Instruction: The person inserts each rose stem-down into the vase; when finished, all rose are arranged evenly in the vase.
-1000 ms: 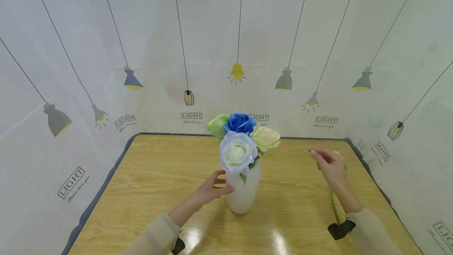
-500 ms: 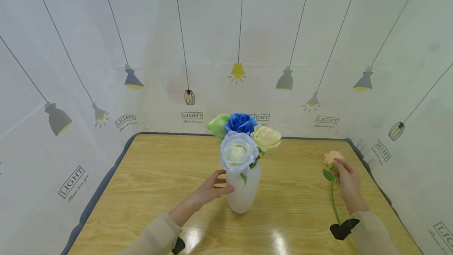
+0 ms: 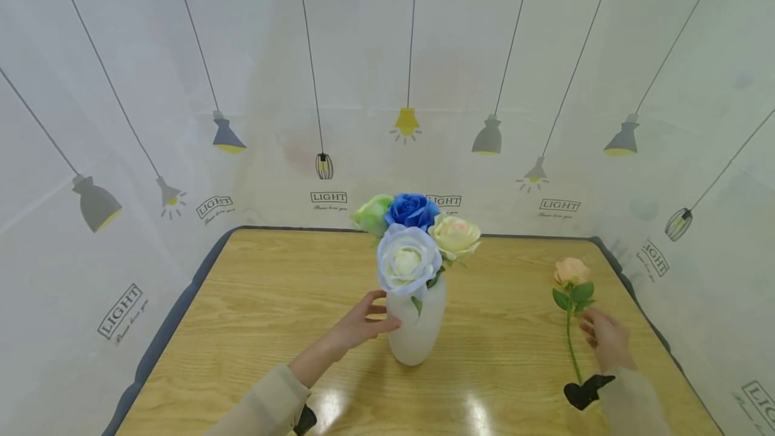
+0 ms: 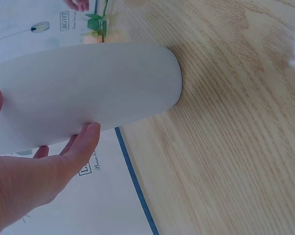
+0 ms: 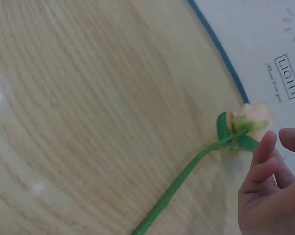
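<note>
A tall white vase [image 3: 418, 328] stands upright near the middle of the table, holding a deep blue rose [image 3: 412, 211], a pale blue-white rose [image 3: 407, 260], a cream rose [image 3: 455, 237] and a green bud [image 3: 372, 214]. My left hand [image 3: 357, 326] holds the vase from its left side; in the left wrist view its thumb and fingers [image 4: 81, 146] lie against the wall. On the right lies a peach rose [image 3: 572, 272] with green leaves and a long stem. Beside its leaves is my right hand [image 3: 607, 336], fingers loosely bent, with nothing visibly gripped.
The wooden table [image 3: 290, 268] has a dark edge along the back and sides. Behind it hangs a pale cloth backdrop [image 3: 357, 52] printed with lamps and the word LIGHT. Black wrist straps show at both sleeves, one overlapping the peach rose's stem end.
My right hand has drawn back from mid-air to the right, past the peach rose's head and down beside its leaves, uncovering the flower. My left hand and the vase stay in place.
</note>
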`<state>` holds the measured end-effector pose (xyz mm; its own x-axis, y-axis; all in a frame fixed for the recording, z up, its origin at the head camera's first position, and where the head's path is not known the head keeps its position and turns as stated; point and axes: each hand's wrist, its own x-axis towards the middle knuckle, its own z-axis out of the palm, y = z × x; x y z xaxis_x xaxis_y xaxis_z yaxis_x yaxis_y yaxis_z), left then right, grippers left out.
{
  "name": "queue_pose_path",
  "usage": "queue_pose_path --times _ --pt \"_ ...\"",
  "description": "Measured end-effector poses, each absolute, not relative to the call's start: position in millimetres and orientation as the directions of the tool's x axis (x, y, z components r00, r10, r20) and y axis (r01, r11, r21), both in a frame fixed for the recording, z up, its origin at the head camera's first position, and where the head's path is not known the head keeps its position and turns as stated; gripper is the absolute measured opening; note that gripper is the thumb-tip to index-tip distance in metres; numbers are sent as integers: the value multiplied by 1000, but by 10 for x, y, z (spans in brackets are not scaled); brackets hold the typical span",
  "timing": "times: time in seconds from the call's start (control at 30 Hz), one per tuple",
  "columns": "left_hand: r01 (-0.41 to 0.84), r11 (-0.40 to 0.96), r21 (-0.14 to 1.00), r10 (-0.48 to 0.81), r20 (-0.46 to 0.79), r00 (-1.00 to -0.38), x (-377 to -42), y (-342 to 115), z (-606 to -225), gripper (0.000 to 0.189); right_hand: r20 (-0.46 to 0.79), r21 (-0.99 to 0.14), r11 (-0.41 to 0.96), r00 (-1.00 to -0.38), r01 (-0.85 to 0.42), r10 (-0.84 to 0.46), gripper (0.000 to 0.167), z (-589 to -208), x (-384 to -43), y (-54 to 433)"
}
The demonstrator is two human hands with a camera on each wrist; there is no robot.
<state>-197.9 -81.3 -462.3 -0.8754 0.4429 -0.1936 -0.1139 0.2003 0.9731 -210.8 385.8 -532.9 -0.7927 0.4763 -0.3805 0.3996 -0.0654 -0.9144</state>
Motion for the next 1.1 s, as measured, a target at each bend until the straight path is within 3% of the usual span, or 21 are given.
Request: queue_pose_path --times 0.1,0.3,0.4,0.57,0.73,1.1 --pt "-118 198 973 444 -196 -874 -1976 -815 -4617 70 -366 -909 19 -818 417 444 45 -5321 -2003 3788" --pt "-105 218 970 434 -193 -880 -1958 -812 -4597 69 -363 -902 29 -792 432 491 15 -5497 -1995 3732" --pt "-105 219 970 436 -193 -879 -1959 -813 -4603 69 -361 -894 52 -783 446 507 22 -5522 -2000 3689" --pt "-107 214 971 440 -194 -877 -1964 -816 -4606 70 -273 -853 255 -805 456 526 40 -5526 -1984 3591" --pt "-105 215 971 442 -192 -876 -1965 -817 -4608 70 -201 -789 418 -832 450 517 41 -5516 -1973 3489" --pt "-104 215 971 443 -191 -876 -1976 -819 -4612 70 -225 -787 408 -830 464 511 38 -5510 -2046 3420"
